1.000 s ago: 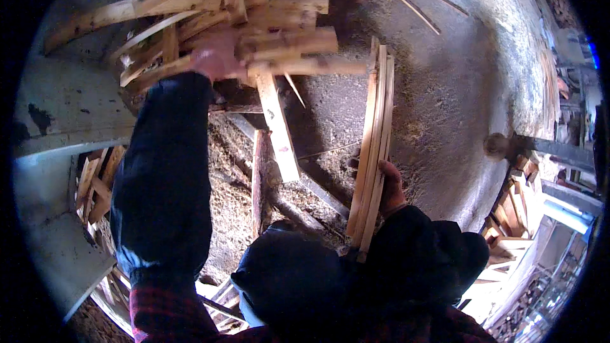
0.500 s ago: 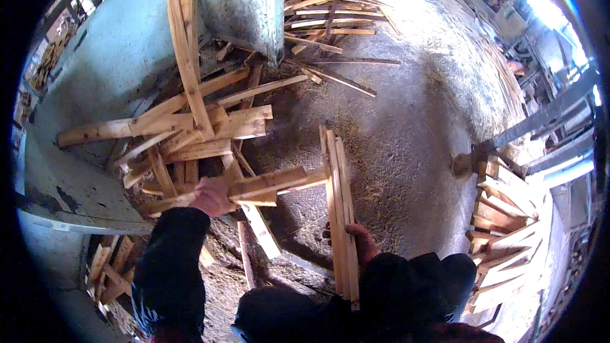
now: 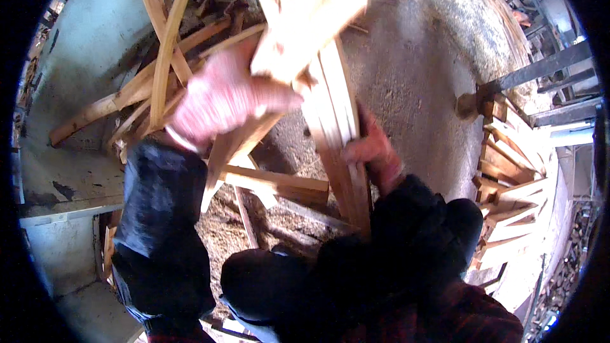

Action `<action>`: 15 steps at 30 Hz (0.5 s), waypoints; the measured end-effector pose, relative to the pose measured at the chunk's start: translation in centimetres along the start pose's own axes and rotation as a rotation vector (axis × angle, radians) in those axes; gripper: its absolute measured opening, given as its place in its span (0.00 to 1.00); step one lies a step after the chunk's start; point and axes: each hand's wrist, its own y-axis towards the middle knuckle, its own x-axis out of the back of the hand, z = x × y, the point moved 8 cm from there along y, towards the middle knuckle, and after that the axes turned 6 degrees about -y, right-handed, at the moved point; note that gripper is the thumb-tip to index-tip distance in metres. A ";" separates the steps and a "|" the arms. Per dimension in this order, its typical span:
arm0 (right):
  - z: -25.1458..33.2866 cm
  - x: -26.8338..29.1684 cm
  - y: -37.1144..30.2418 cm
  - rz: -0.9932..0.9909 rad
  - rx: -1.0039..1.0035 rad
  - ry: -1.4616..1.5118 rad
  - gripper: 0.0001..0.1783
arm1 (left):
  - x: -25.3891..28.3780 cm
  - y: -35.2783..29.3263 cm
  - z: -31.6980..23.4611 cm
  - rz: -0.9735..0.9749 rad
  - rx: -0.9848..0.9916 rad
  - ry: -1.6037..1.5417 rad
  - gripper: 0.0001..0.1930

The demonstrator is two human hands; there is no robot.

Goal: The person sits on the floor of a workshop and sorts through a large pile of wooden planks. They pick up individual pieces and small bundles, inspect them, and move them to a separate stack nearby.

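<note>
My right hand (image 3: 375,152) is closed round a bundle of long, thin wooden slats (image 3: 333,114), held upright in front of me with its lower end near my lap. Up and to the left, my left hand (image 3: 225,98), smeared by motion, grips pale wooden pieces (image 3: 311,28) that slant up and to the right, over the bundle's upper part. How many it holds cannot be made out. Below and behind the left hand lies a loose heap of slats, among them a curved slat (image 3: 170,51) leaning upward and a short slat (image 3: 279,181) lying across.
A pale blue-green metal panel (image 3: 82,82) curves along the left. At the right, stacked split wood (image 3: 511,184) stands beside a dark bar (image 3: 540,67). Sawdust and chips cover the rough floor (image 3: 419,89). My knees are at the lower edge.
My left hand has risen from the heap and moved right with wooden pieces to the bundle. My right hand and the bundle have come up. A curved slat now leans across the heap.
</note>
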 end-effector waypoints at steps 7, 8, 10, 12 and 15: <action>3.0 5.0 -0.4 -0.189 0.259 0.092 0.55 | -5.8 6.6 -1.8 0.168 -0.096 -0.728 0.25; 2.6 6.5 -1.0 -0.250 0.282 0.097 0.55 | -7.9 7.1 -2.0 0.240 -0.104 -0.851 0.24; 3.4 7.4 -0.5 -0.188 0.304 0.068 0.55 | -9.5 9.6 -0.2 0.201 -0.073 -0.972 0.27; 2.4 9.9 -1.9 -0.303 0.285 -0.070 0.52 | -13.6 11.9 4.0 0.180 -0.007 -0.988 0.29; -6.2 12.7 -2.6 -0.325 -0.153 -0.269 0.48 | -15.8 11.8 13.9 -0.145 0.103 -0.831 0.29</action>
